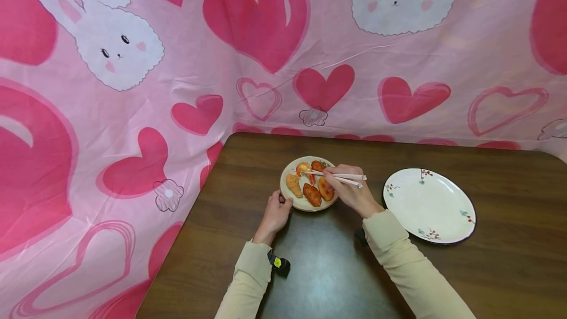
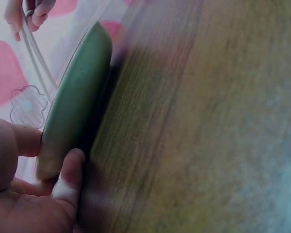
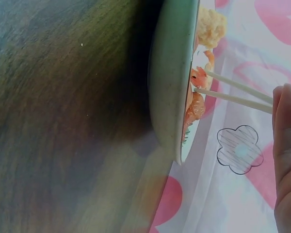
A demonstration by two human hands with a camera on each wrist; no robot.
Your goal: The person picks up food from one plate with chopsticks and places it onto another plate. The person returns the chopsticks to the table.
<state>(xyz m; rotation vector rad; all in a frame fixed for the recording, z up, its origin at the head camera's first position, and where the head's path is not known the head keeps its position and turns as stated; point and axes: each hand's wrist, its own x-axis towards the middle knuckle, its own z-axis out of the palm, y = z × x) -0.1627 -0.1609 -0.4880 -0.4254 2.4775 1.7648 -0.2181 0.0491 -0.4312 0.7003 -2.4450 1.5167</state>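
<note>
Right hand (image 1: 348,188): fingers closed on a pair of chopsticks (image 1: 356,177), above the right side of the small plate (image 1: 299,203). Left hand (image 1: 275,214): thumb and fingers clamped on that plate's near left edge. The hands are apart from each other.

Chopstick tips are at the reddish piece (image 3: 199,76) on the plate's far side; whether they pinch it cannot be told. For sound work, the tips should straddle its thick part and close evenly before any lift, which should go straight up. Left-hand pressure should stay steady, since a tug could turn the plate.

Close by on the same plate: the dark brown roll (image 1: 312,194), near side, and the crumbed piece (image 1: 293,184), left. Both could be knocked; keep the sticks high.

Farther right, well clear of the left hand, lies the large plate (image 1: 427,206) on the table (image 1: 195,265).
</note>
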